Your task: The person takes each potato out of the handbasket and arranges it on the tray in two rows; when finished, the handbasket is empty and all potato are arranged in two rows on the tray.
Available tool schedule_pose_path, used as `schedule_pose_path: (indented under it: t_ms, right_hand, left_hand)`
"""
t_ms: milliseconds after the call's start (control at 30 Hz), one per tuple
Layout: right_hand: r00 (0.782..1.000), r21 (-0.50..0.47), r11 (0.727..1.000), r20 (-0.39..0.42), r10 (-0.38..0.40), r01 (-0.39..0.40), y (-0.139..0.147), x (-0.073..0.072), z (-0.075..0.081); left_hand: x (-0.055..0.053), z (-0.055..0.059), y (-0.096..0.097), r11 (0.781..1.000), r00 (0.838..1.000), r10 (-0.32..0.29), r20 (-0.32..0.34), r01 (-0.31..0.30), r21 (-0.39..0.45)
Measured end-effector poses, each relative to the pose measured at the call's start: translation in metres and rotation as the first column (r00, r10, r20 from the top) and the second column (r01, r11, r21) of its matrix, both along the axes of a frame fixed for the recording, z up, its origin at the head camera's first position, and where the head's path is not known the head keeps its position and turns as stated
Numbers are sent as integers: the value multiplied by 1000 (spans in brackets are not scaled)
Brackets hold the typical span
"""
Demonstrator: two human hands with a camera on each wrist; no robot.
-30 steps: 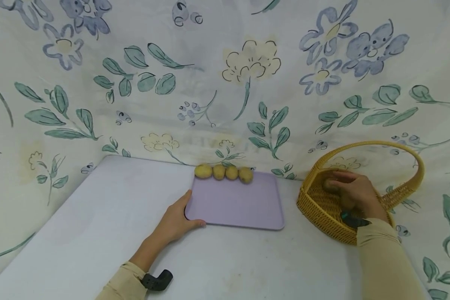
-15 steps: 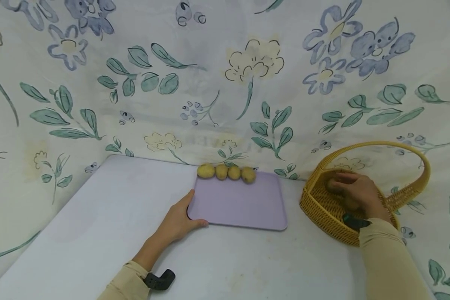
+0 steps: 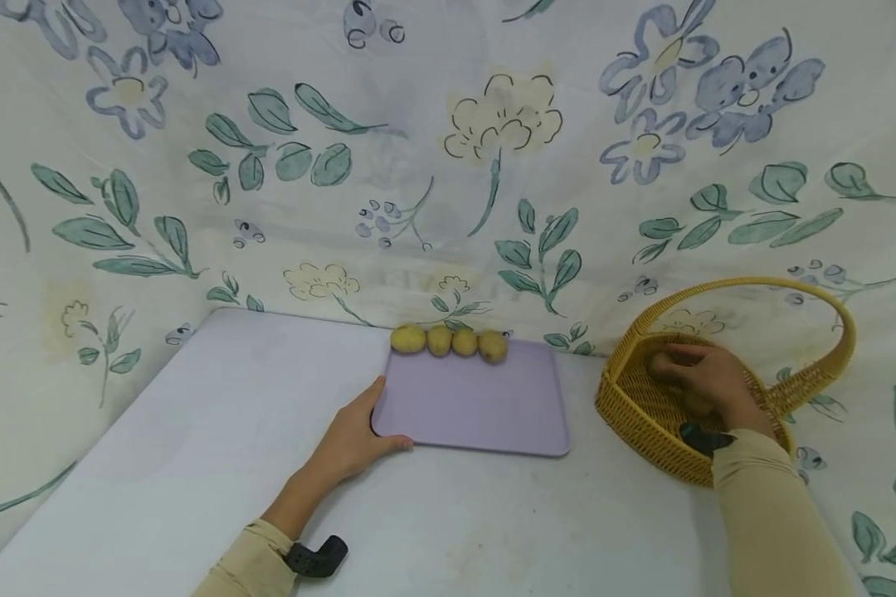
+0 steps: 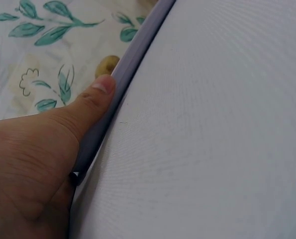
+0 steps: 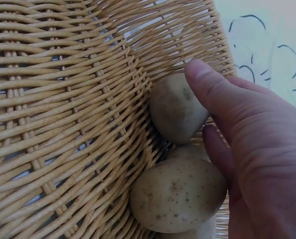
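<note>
My left hand (image 3: 353, 435) holds the near left corner of a lilac tray (image 3: 470, 406), thumb along its front edge and fingers at its left side. In the left wrist view the thumb (image 4: 95, 97) presses on the tray's rim. Several potatoes (image 3: 439, 341) stand in a row along the tray's far edge. Inside a wicker basket (image 3: 645, 437), my right hand (image 3: 717, 385) grips a potato (image 5: 173, 109) between thumb and fingers; the fingers are partly hidden behind it. Just below in the right wrist view lies a larger, speckled potato (image 5: 177, 195), with more potatoes partly hidden around it.
The basket's tall arched handle (image 3: 747, 283) rises beside my right forearm. A floral cloth (image 3: 418, 166) hangs behind the white table (image 3: 216, 398), close to the tray's far edge. Both wrists carry black camera bands (image 3: 317, 557).
Both hands keep nearly the same places, the left at the tray and the right in the basket. The head view shifts slightly; the potatoes on the tray stay put.
</note>
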State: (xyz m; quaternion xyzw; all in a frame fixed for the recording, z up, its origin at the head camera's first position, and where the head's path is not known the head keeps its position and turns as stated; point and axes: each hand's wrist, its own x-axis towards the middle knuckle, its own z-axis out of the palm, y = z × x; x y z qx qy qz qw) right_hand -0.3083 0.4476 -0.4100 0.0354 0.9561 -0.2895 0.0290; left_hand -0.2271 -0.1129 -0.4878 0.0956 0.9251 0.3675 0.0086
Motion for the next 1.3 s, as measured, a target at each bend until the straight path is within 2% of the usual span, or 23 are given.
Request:
schedule_pose_path:
  t_ms: [167, 367, 500, 900, 1100, 1300]
  right_hand:
    - [998, 78, 996, -26, 52, -50, 0, -8, 0]
    - [998, 70, 996, 19, 63, -64, -5, -16, -5]
    - [997, 81, 994, 48, 66, -69, -8, -15, -7]
    - [990, 203, 970, 6, 138, -136, -7, -16, -7]
    - [986, 209, 965, -19, 166, -159, -5, -13, -10]
    - [985, 226, 960, -13, 172, -165, -2, -11, -6]
  left_hand:
    - [-1, 0, -2, 1000, 1000, 9, 2, -9, 7]
    - [0, 0, -6, 1000, 1000, 18, 4, -18, 6]
    - [3, -1, -8, 1000, 1000, 19, 8, -19, 9]
    - [6, -1, -5, 999, 1000, 25, 12, -25, 26]
    - [8, -1, -2, 999, 1000, 27, 10, -27, 31]
    - [5, 0, 0, 999, 1000, 25, -7, -25, 28]
